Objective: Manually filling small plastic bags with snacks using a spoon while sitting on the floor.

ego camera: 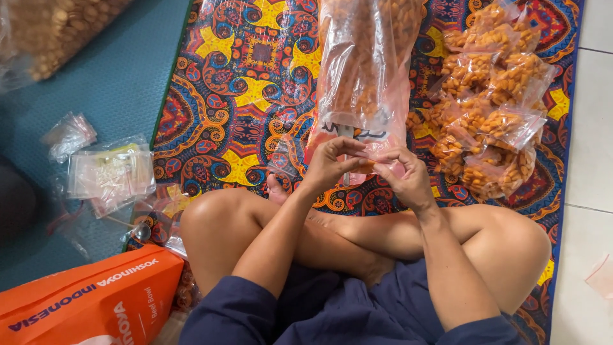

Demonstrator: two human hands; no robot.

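Sitting cross-legged on a patterned mat point(255, 83), a person pinches the mouth of a small clear bag point(364, 165) between the left hand point(329, 165) and right hand point(402, 176), directly below the large snack-filled bag point(367, 64), whose long axis runs away from them.

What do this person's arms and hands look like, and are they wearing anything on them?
Both the left hand and the right hand are bare: no gloves, and no rings, watch or bracelet that I can see. The forearms are uncovered too. Dark navy blue sleeves start only near the elbows, matching the navy shorts.
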